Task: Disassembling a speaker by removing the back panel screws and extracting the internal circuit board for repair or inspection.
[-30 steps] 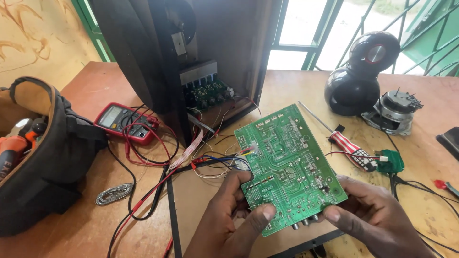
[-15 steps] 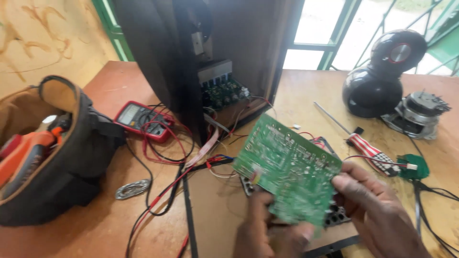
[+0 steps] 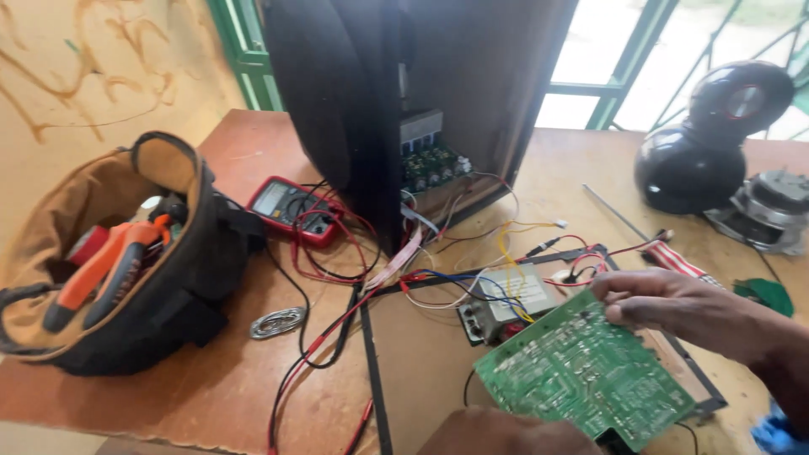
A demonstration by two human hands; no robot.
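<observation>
Nearest, the left hand sits under the green circuit board, its grip hidden, so I cannot tell its state. The right hand reaches in palm-down, its grip pinching the board's upper edge above the tabletop. Best handled by the edges, clear of the wires beyond.

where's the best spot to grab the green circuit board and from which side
Probably by its bare edges, not the solder-covered face. The green circuit board lies tilted, solder side up, over the transformer block. The right hand already pinches its far upper edge from the right; the left hand sits at the near edge. Wires crowd the far-left side, so come from the near and right edges.
</observation>
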